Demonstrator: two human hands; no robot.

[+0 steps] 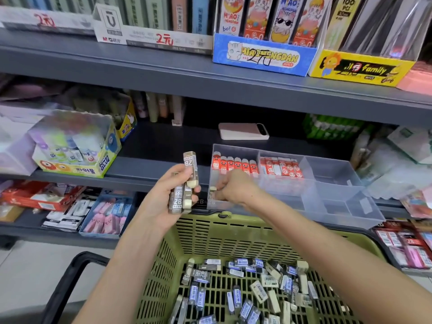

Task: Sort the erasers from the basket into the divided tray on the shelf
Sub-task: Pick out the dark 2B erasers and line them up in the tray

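The left hand point(163, 195) gripped a bundle of erasers point(187, 183), fingers and thumb curled round them. Each was a slim block in a grey-brown "2B" sleeve with a bare cream end. They stood nearly upright, cream ends down, one raised above the rest. The right hand point(233, 188), fingers bent, pinched a single eraser point(212, 192) upright inside the front-left compartment of the clear divided tray point(327, 183) on the shelf point(163, 167). Below, loose erasers point(257, 291) lay every way in the green basket point(210, 235).

Green basket point(233, 232) — red erasers point(235, 165), clear tray point(339, 195)
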